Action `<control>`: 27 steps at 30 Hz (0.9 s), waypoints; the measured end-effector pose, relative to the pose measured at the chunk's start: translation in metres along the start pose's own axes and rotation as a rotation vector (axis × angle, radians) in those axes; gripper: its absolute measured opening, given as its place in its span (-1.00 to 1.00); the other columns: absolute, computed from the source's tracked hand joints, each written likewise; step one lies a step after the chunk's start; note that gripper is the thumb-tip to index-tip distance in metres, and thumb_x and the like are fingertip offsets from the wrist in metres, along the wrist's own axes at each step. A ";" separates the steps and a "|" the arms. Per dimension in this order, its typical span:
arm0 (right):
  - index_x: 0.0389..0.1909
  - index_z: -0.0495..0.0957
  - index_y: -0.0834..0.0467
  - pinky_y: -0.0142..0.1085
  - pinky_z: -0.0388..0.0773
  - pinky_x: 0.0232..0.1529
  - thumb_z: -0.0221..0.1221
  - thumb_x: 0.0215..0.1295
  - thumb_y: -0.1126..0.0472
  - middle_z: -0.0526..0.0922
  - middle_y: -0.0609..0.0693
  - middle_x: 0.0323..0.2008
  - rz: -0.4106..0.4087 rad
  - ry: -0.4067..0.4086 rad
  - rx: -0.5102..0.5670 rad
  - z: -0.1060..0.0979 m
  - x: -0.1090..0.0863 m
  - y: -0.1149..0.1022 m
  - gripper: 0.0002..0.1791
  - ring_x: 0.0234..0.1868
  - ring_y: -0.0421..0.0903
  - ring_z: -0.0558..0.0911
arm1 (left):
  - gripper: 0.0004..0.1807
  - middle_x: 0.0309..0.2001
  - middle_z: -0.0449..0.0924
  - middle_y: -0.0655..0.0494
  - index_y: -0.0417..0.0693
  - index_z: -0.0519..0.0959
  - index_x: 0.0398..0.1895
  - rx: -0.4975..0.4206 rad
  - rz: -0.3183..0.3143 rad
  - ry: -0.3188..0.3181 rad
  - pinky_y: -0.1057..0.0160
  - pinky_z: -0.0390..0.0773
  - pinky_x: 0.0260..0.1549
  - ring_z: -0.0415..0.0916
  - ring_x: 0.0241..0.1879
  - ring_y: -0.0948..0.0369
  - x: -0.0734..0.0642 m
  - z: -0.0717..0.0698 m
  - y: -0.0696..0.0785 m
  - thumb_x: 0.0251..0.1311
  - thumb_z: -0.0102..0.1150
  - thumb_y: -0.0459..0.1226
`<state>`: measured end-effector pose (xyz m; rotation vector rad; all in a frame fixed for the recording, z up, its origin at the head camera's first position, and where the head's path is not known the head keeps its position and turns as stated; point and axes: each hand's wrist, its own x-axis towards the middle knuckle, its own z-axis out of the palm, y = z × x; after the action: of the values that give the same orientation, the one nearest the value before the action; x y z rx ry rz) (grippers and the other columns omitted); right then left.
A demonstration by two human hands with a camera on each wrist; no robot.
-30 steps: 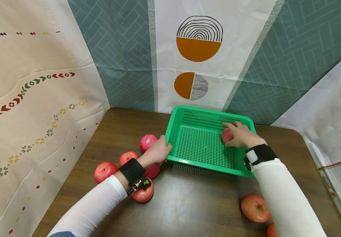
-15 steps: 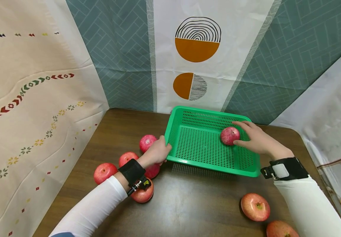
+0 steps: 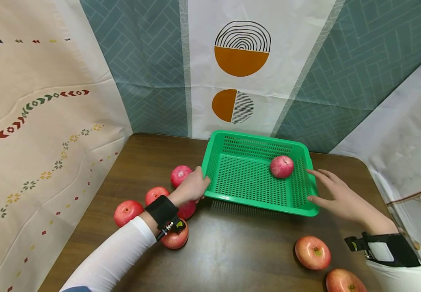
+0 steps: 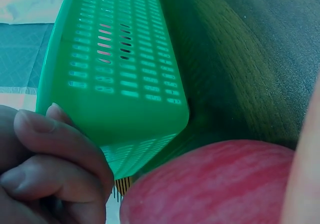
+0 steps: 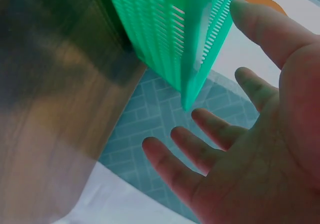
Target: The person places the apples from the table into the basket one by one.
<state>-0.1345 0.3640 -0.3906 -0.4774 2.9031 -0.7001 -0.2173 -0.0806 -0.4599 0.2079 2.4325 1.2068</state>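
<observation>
A green perforated plastic basket stands toward the back of the table, with one pinkish-red apple lying inside near its right end. My left hand grips the basket's front left rim. In the left wrist view the curled fingers lie at the green wall, and a large red apple sits close below. To the right of the basket hangs my right hand, its fingers spread and nothing in them. The right wrist view shows its palm facing the basket's outer corner.
Several red apples cluster around my left forearm, among them a left-hand apple and a front apple. Two more, a nearer apple and a farther apple, lie at front right. A patterned curtain hangs behind the wooden table.
My right hand has let go of the apple inside the basket and drawn back to the right, out past the rim. The left hand keeps its grip on the basket.
</observation>
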 end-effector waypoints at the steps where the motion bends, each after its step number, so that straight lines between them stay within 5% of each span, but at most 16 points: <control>1: 0.66 0.17 0.13 0.55 0.27 0.22 0.42 0.40 0.01 0.12 0.47 0.54 0.006 0.001 0.003 0.001 -0.003 0.001 -0.06 0.47 0.56 0.19 | -0.52 -0.61 0.52 -0.13 -0.46 0.20 0.28 0.003 0.000 -0.001 0.16 0.52 -0.74 0.45 -0.80 0.06 0.001 0.000 -0.001 0.53 -0.08 -0.23; 10: 0.67 0.15 0.11 0.58 0.29 0.17 0.40 0.43 -0.03 0.05 0.47 0.57 0.048 -0.005 0.025 0.006 -0.022 0.005 -0.06 0.46 0.60 0.20 | -0.46 -0.58 0.51 -0.13 -0.44 0.17 0.35 -0.017 -0.008 -0.004 0.15 0.51 -0.76 0.45 -0.79 0.04 0.009 0.003 -0.012 0.54 -0.08 -0.18; 27: 0.69 0.18 -0.05 0.52 0.32 0.08 0.42 0.41 0.03 0.18 0.42 0.55 0.095 0.046 0.067 0.023 -0.076 0.000 -0.08 0.43 0.56 0.28 | -0.43 -0.58 0.50 -0.15 -0.44 0.12 0.40 0.005 -0.035 -0.013 0.16 0.50 -0.73 0.43 -0.80 0.04 0.003 -0.001 0.000 0.56 -0.07 -0.20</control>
<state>-0.0588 0.3793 -0.4085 -0.3181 2.9108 -0.8017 -0.2205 -0.0806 -0.4604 0.1731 2.4185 1.1803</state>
